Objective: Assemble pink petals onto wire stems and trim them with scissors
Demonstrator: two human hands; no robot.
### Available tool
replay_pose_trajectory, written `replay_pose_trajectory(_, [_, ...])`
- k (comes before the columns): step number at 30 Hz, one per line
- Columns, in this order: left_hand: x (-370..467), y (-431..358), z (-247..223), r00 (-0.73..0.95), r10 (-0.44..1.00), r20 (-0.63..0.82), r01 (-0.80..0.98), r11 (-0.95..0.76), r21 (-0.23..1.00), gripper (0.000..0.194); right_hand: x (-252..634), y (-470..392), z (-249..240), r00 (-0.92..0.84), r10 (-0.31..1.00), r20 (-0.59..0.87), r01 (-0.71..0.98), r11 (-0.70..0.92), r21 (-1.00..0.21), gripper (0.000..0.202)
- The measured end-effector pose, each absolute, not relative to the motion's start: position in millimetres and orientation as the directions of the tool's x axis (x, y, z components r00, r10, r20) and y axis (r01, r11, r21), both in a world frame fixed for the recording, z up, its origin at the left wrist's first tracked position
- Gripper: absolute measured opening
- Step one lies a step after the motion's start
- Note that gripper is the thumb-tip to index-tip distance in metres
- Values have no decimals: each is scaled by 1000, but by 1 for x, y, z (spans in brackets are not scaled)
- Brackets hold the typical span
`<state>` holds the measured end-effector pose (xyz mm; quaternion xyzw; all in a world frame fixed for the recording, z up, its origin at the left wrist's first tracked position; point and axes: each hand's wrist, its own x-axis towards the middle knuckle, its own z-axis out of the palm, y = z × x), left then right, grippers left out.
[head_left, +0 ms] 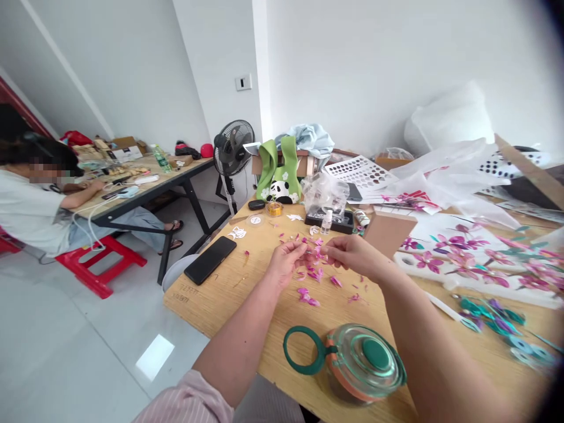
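Note:
Over the wooden table point(247, 299), my left hand point(287, 259) and my right hand point(348, 252) face each other a short way apart. The fingers of both are pinched together at a small pink-purple petal piece point(315, 251) between them; its details are too small to make out. Loose magenta petals point(307, 296) lie on the wood under and in front of my hands, with another petal point(336, 282) below my right hand. A small clear bottle point(326, 222) stands just beyond the fingers, beside a black tray point(341, 223).
A green-lidded jar point(365, 361) stands near the front edge, between my forearms. A black phone point(210, 260) lies left. Flower sprays point(476, 252) and ribbons point(491, 314) spread at right. Behind are a panda bag point(279, 185) and a fan point(233, 150). A person point(30, 200) sits far left.

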<state>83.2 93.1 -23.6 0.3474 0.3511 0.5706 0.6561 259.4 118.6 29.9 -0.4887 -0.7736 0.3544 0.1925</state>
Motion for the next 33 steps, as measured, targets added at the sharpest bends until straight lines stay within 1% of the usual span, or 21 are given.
replay_pose_trajectory(1, [84,93,-24,92,995,-49,-512,89,854,30,251,116,27,-486,872,-59,555,256,-792,42])
replay_pose_trajectory(3, [85,94,-26,57,998,-24,-518,50,854,30,240,113,22,-514,853,-88,488,207,-848,42])
replay_pose_trajectory(6, [86,96,-29,20,1000,3,-519,8,855,28,234,113,15,-515,852,-95,394,137,-909,41])
replay_pose_trajectory(9, [88,96,-30,9,1000,9,-526,-3,851,25,235,116,12,-503,859,-98,326,83,-942,41])
replay_pose_trajectory(15, [82,100,-29,-129,988,-84,-595,-9,804,23,248,118,11,-471,872,-131,377,65,-924,39])
replay_pose_trajectory(18, [79,100,-28,-151,983,-104,-625,-13,780,23,253,117,13,-449,883,-138,369,43,-928,38])
replay_pose_trajectory(25, [81,98,-26,-125,988,-89,-606,-5,795,34,259,118,16,-440,887,-137,399,57,-915,42])
replay_pose_trajectory(28, [82,98,-28,-91,989,-114,-531,48,846,37,268,122,15,-403,908,-118,404,61,-913,44])
replay_pose_trajectory(31, [84,97,-33,6,991,-136,-404,127,906,38,274,124,17,-329,941,-75,319,36,-947,46])
replay_pose_trajectory(33, [86,96,-36,92,984,-151,-339,174,925,41,275,123,21,-330,942,-54,190,10,-982,43])
